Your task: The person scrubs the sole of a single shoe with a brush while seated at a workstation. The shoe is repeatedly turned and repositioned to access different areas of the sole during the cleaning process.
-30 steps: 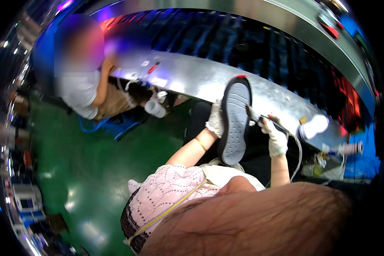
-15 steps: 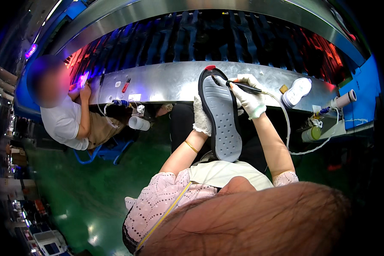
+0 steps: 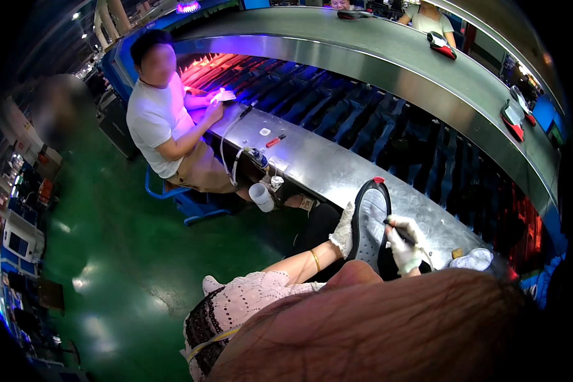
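My left hand (image 3: pixel 344 233), in a white glove, grips the left edge of a shoe sole (image 3: pixel 370 224) with a grey tread, black rim and red toe tip, held upright above the steel bench (image 3: pixel 325 162). My right hand (image 3: pixel 404 244), also gloved, holds a thin dark pen-like tool (image 3: pixel 398 230) whose tip touches the sole's right side. My own hair fills the lower part of the view and hides my forearms' lower halves.
A seated person in a white shirt (image 3: pixel 156 118) works at the bench to the left under purple light. A white cup (image 3: pixel 261 196) hangs at the bench edge. Shoes (image 3: pixel 440 44) ride the curved conveyor behind. Green floor (image 3: pixel 108 267) lies to the left.
The view swung to the left, so the sole and both hands now sit lower right. The tool tip moved from the sole's top to its right side.
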Demonstrator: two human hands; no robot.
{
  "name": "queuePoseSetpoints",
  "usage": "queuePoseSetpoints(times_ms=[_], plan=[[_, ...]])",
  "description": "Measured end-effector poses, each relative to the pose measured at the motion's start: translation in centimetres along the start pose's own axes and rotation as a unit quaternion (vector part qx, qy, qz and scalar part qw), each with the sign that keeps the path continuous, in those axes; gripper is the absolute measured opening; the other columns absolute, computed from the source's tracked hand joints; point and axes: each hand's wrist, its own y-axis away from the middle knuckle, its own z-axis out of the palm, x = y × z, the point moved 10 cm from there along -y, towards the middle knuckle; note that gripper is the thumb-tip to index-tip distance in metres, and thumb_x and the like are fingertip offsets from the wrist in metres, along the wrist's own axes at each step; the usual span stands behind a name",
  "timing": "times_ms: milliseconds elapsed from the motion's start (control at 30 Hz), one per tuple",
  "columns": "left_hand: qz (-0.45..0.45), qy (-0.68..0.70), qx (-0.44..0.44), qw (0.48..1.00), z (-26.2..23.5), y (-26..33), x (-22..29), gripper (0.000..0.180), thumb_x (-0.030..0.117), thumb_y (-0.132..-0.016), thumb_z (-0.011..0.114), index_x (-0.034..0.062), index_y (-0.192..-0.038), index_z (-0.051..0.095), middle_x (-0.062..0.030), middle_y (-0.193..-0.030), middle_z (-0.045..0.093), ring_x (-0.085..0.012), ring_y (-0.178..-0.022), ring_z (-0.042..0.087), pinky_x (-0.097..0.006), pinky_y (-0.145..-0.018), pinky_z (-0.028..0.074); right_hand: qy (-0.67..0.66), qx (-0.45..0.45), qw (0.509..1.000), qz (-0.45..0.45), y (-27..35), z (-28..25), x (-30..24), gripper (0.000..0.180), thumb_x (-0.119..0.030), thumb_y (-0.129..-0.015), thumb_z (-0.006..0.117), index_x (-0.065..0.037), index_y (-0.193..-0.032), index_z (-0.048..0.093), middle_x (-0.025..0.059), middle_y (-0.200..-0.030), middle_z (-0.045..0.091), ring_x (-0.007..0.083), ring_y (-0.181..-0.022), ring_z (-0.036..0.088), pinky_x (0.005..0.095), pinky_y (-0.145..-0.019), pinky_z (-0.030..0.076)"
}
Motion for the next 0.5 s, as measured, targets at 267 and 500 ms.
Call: queuePoseSetpoints(times_ms=[267,500], plan=[[0.030,-0.030,0.107,0.993,-2.2,0.1,1.0,0.064,0.059,-0.095,0.037,0.0053,-0.124,0.056,-0.0129,-0.114,0.063,-0.0264,-0.102,0.061,-0.040,-0.094,0.048,0.144,-0.065,0.987,-0.010,0.8,0.8,-0.7,0.020,0.002,-0.079,0.070,-0.009,-0.095,0.066,0.0061,-0.098,0.068,0.0192,-0.093,0.067,0.0291,-0.084,0.051],[0.027,-0.069,0.119,0.990,-1.9,0.6,1.1,0.077,0.066,-0.093,0.034,0.0076,-0.141,0.043,-0.0134,-0.138,0.050,-0.0309,-0.123,0.050,-0.045,-0.107,0.038,0.008,-0.112,0.991,0.067,4.0,-0.5,-2.1,0.016,0.002,-0.076,0.075,-0.003,-0.089,0.068,0.0068,-0.093,0.071,0.0146,-0.087,0.067,0.0281,-0.082,0.053]])
